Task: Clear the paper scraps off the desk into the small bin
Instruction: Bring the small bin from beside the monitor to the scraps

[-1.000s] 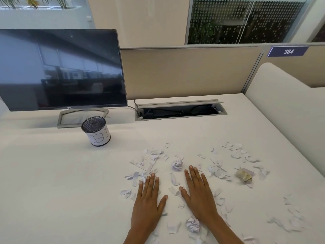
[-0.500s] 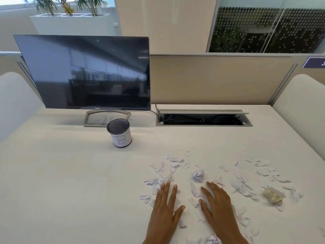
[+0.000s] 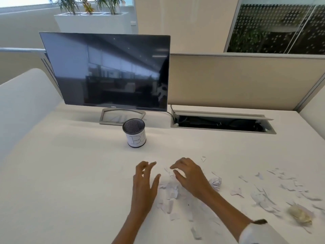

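White paper scraps (image 3: 169, 190) lie heaped between my two hands on the white desk (image 3: 70, 182). My left hand (image 3: 145, 182) stands on its edge left of the heap, fingers spread. My right hand (image 3: 189, 176) hovers curled over the heap's right side, holding nothing I can see. More scraps (image 3: 260, 194) trail off to the right, with a white crumpled ball (image 3: 215, 182) by my right wrist and a yellowish crumpled ball (image 3: 299, 215) at far right. The small bin (image 3: 134, 132), a mesh cup with a white label, stands upright behind my hands.
A dark monitor (image 3: 107, 71) on a silver stand sits behind the bin. An open cable tray (image 3: 221, 123) is sunk into the desk at the back right. Beige partition panels close off the back and both sides.
My hands have left their flat pose and moved forward, raking scraps into a heap between them. The view has swung left and tilted up, so the bin now sits closer to centre.
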